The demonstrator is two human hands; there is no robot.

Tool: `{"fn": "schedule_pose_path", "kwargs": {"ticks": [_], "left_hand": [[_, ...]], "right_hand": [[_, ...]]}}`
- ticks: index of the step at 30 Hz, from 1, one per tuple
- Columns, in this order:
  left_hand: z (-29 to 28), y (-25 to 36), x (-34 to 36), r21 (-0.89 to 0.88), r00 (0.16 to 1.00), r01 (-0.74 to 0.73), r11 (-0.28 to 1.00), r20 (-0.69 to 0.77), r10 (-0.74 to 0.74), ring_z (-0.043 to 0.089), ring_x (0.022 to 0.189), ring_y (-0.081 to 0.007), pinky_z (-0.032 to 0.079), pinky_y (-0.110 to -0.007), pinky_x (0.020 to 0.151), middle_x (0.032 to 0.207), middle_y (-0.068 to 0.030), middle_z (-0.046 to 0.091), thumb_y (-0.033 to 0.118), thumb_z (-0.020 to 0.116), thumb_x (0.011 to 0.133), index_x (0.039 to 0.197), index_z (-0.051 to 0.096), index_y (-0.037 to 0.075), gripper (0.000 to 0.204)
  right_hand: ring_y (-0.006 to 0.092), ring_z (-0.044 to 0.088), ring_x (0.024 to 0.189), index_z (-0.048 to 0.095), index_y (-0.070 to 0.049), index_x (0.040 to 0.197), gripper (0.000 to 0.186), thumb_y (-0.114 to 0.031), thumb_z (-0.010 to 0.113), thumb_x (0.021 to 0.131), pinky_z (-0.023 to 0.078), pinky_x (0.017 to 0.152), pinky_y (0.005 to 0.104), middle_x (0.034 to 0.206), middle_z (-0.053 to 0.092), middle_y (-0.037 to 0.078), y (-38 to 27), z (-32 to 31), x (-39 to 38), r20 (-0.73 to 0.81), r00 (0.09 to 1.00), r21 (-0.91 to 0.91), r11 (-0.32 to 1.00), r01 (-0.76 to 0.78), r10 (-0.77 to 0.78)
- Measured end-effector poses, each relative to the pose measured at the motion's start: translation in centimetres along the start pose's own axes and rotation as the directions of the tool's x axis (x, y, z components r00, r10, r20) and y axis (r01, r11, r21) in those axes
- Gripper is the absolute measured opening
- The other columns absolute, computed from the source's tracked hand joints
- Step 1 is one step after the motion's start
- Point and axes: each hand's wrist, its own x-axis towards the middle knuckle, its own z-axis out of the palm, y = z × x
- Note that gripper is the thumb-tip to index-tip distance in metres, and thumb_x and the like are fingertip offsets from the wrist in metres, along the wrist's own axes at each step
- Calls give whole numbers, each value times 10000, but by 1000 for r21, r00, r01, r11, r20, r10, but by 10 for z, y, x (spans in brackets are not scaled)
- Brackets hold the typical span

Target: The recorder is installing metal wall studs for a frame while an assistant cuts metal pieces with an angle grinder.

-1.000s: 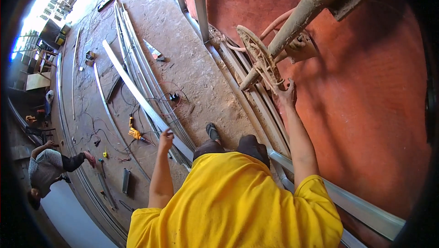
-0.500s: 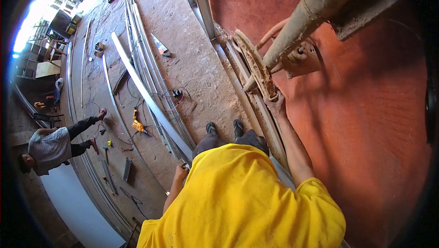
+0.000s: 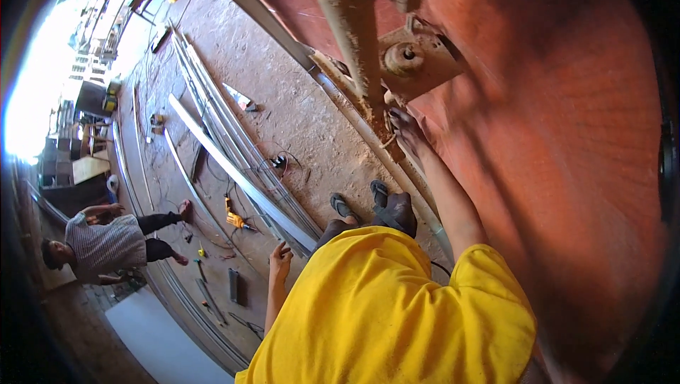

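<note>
Right hand (image 3: 406,129): at the dusty wheel (image 3: 383,126), by the pole's (image 3: 358,48) lower end; whether its grip is closed on the wheel cannot be told. Left hand (image 3: 280,262): grip loosely curled, empty, near the metal strip (image 3: 248,186).

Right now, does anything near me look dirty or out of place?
Yes: the metal pipe by your right hand looks grimy, and a yellow power tool lies loose on the floor near long metal strips, where someone might trip.
</note>
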Motion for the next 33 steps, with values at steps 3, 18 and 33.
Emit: {"fn": "schedule_pose_path", "kwargs": {"ticks": [3,18,33], "left_hand": [[-9,20,-9,22,999,29,999,37,-30,586,721,-143,477,-265,641,939,-139,640,46,521,788,1259,474,-32,479],[15,-68,-60,-63,993,117,991,18,-116,602,861,-182,488,-286,734,1023,-178,635,40,572,813,1274,454,-38,483],[56,-123,-98,-214,989,137,967,-28,-146,611,861,-220,489,-317,768,1052,-199,620,59,549,788,1261,475,-17,484]], "right_hand": [[157,543,881,487,-30,1228,476,-314,555,852,428,778,308,929,592,74,56,-31,68,87,979,-81,978,191,-184],[78,510,693,521,-28,1066,317,-219,581,820,427,603,254,848,542,3,9,-3,52,104,965,-261,929,261,-241],[83,563,807,449,-90,1266,433,-279,561,893,477,662,239,954,579,-9,54,-66,28,15,975,129,968,217,-220]]}}
